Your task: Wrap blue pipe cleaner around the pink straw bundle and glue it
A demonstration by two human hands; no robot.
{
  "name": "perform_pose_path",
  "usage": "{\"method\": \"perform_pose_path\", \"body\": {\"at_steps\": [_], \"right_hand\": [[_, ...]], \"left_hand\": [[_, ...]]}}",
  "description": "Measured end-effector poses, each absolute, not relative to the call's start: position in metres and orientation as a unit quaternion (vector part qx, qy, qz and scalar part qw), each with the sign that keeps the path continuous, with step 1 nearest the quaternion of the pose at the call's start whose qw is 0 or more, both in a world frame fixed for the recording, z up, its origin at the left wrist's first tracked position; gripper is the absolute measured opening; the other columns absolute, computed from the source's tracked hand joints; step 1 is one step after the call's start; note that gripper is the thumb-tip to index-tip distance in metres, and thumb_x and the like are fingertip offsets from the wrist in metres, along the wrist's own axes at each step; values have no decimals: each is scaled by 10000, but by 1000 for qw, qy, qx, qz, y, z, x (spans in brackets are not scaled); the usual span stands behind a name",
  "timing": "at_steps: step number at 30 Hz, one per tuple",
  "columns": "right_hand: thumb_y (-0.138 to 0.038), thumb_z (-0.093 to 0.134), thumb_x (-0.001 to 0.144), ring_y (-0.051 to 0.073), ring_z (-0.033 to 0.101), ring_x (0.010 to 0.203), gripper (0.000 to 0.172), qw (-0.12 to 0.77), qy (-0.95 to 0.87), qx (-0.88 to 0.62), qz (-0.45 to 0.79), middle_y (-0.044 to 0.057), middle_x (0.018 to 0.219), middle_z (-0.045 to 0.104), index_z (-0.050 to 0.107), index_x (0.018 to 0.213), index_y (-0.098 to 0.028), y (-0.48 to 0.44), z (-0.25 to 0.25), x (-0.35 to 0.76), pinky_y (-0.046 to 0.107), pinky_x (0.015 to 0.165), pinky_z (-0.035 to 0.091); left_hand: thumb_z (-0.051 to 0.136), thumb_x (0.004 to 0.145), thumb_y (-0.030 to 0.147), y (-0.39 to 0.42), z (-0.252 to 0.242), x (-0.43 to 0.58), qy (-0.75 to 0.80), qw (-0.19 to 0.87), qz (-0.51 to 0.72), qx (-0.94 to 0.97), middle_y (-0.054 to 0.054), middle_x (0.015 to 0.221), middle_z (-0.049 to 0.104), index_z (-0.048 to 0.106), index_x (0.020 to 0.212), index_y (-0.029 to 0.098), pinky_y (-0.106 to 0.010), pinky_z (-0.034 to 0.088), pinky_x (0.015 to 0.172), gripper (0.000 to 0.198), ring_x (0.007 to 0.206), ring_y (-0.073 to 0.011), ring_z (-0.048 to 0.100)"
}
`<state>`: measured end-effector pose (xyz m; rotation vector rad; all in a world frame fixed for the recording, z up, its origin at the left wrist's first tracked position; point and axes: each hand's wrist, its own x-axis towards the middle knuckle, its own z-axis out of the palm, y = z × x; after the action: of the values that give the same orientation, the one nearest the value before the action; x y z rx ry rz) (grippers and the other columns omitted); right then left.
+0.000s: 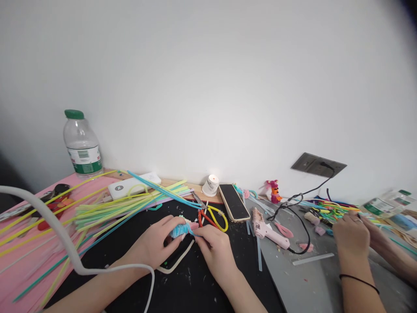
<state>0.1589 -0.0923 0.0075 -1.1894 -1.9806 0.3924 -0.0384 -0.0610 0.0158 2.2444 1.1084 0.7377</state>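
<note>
Over a black mat (pixel 198 287), my left hand (pixel 159 241) is closed around a small bundle wrapped in blue pipe cleaner (pixel 181 230), with a bit of pink at its right end. My right hand (pixel 213 243) pinches at that right end, its thumb and forefinger on a blue strand. Just behind the hands lie pliers (pixel 213 217) with red and yellow handles, partly covered by the fingers. A cream-coloured loop (pixel 176 263) rests on the mat under the hands. Many pastel pipe cleaners (pixel 124 206) are heaped to the left.
A phone (pixel 233 202), an upturned paper cup (pixel 211 186) and a pink glue gun (pixel 269 232) with a black cord lie toward the wall. At left stand a bottle (pixel 83 148) and a white cable (pixel 65 243). Another person's hands (pixel 352 234) work at the right.
</note>
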Motion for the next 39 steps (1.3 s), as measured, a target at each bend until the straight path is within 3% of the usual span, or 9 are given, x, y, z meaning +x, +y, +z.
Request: {"method": "perform_pose_path", "body": {"at_steps": [5, 10, 16, 21, 24, 28, 39], "right_hand": [[-134, 510, 907, 176, 667, 856, 207, 377, -793, -457, 140, 60, 915, 711, 692, 972, -209, -93, 10, 158, 255, 768, 513], [-159, 504, 914, 170, 653, 764, 210, 365, -795, -465, 136, 54, 841, 697, 704, 955, -207, -94, 8, 159, 251, 693, 511], [-144, 497, 912, 165, 661, 773, 216, 400, -783, -455, 143, 52, 846, 695, 700, 939, -211, -94, 10, 157, 249, 710, 525], [-120, 514, 895, 162, 654, 806, 209, 405, -786, -446, 138, 50, 862, 682, 697, 923, -216, -95, 13, 156, 245, 731, 524], [-114, 505, 898, 165, 646, 812, 221, 390, -796, -441, 144, 58, 865, 672, 700, 944, -209, -96, 13, 156, 246, 731, 518], [-133, 488, 914, 167, 637, 808, 229, 376, -801, -441, 151, 63, 871, 666, 700, 957, -208, -96, 14, 157, 249, 726, 514], [-129, 503, 901, 156, 631, 771, 195, 406, -787, -440, 148, 41, 828, 660, 682, 895, -207, -96, 17, 157, 244, 705, 510]], "left_hand": [[485, 903, 278, -61, 14, -39, 414, 284, 273, 820, -75, 1056, 646, 567, 1128, 207, -314, 516, 789, 250, 889, -203, 638], [501, 910, 304, -60, 12, -39, 403, 312, 297, 807, -70, 1108, 654, 577, 1092, 220, -313, 508, 846, 215, 1003, -210, 621], [510, 897, 293, -57, 6, -37, 414, 299, 312, 801, -22, 910, 642, 538, 930, 212, -298, 499, 750, 91, 833, -189, 623], [519, 876, 287, -58, 4, -37, 450, 264, 309, 796, 12, 751, 567, 468, 824, 211, -290, 482, 655, 105, 693, -175, 588], [511, 873, 251, -59, 4, -37, 442, 245, 325, 799, -7, 816, 596, 488, 879, 211, -295, 498, 694, 46, 753, -183, 605], [490, 891, 231, -59, 5, -37, 427, 230, 341, 805, -65, 1030, 631, 526, 1088, 207, -331, 503, 847, 202, 955, -212, 615], [440, 920, 185, -59, 6, -39, 383, 214, 333, 835, -47, 955, 606, 598, 1063, 224, -288, 510, 818, 217, 894, -183, 610]]}}
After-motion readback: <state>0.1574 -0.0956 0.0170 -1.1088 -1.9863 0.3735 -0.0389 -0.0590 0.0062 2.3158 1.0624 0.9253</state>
